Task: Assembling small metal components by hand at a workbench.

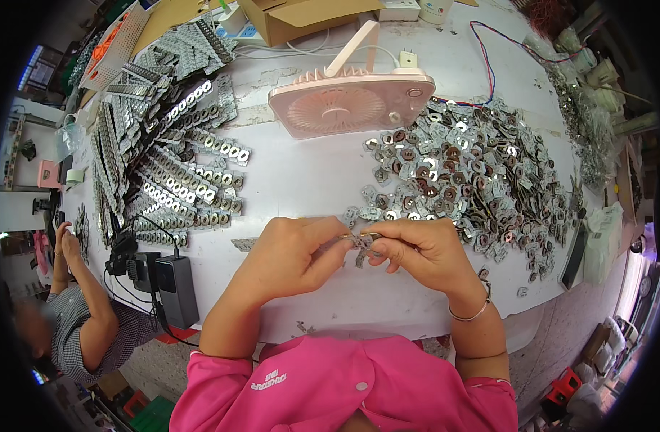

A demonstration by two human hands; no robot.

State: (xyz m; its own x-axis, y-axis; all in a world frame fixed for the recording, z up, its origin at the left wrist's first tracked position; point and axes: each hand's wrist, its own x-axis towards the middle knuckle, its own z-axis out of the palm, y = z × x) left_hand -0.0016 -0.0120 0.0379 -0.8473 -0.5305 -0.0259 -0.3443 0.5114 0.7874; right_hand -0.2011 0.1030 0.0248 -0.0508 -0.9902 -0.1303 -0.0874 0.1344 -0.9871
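Observation:
Over the near middle of the white table, my left hand (297,252) and my right hand (425,250) meet, thumbs and forefingers pinched on a small grey metal piece (360,243) between them. My fingers cover most of it, so its exact shape cannot be made out. Just beyond the fingertips and to the right spreads a large heap of small loose metal parts (445,169), many with round, coin-like centres. A flat metal strip (243,245) lies partly hidden beside my left hand. Further left are stacked metal strips with rows of round holes (193,183).
A pink desk fan (337,108) stands at the back middle, before a cardboard box (308,18). Black power adapters (175,288) with cables sit at the near left edge. A white basket (117,47) is far left. Another person (92,317) works at the left.

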